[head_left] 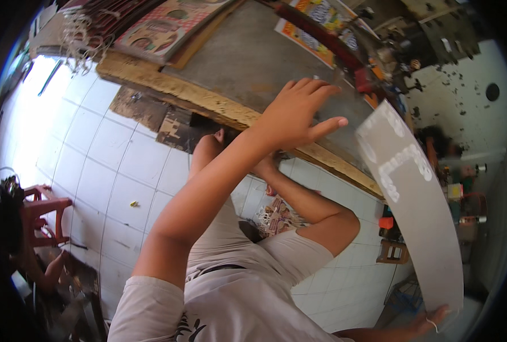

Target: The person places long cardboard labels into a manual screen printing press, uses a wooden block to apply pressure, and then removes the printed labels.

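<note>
My left hand point(305, 111) is over the worktop, its fingers spread and holding nothing. The thumb points toward a long grey flat board point(416, 196), apart from it. White smears, which look like glue, mark the board's upper end. At the lower right my right hand point(436, 320) grips the board's lower end, and a thin white cord shows by the fingers. The board stands up beside the worktop, to the right of my lap. Beyond my left hand, a dark red bar point(322, 37) lies across colourful printed sheets point(305, 28).
The grey worktop point(230, 51) has a rough wooden edge point(179, 88). Printed cardboard pieces point(168, 25) are stacked at its far left, beside white strings point(85, 34). A red plastic stool point(45, 214) stands on the tiled floor. Another person's limb point(54, 271) shows at the left.
</note>
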Demonstrator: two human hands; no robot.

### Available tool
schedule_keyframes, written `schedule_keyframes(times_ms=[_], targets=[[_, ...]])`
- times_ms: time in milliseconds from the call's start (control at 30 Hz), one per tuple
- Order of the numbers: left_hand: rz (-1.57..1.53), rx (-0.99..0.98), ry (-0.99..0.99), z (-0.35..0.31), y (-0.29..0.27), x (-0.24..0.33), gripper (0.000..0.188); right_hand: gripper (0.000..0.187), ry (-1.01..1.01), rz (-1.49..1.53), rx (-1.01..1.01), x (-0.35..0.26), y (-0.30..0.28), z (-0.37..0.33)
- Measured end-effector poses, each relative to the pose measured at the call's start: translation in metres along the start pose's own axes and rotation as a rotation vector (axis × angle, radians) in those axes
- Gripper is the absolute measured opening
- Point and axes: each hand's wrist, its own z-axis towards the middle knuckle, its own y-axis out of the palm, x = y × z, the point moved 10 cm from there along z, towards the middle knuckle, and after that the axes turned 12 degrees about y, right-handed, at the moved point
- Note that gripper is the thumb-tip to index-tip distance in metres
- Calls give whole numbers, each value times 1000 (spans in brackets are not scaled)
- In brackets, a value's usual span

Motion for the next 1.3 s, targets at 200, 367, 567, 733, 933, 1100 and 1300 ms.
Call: schedule_keyframes(times_ms=[200, 367, 567, 733, 933, 1100, 1300], targets=[[-30, 61, -17, -11, -6, 82, 135, 64, 420, 655, -110, 110, 14, -1], [69, -18, -151, -23, -3, 95, 161, 57, 460, 824, -465, 144, 59, -12], [-29, 3, -173, -29, -19, 103, 143, 50, 506, 898, -525, 156, 81, -17], [-121, 9, -153, -27, -27, 98, 128, 49, 560, 853, -427, 174, 82, -19], [-95, -14, -124, -22, -29, 107, 129, 49, 593, 833, -343, 191, 73, -19], [-23, -39, -119, -23, -26, 112, 141, 47, 601, 853, -384, 184, 79, -23], [78, -23, -126, -24, -20, 120, 158, 45, 570, 935, -477, 174, 82, -27]])
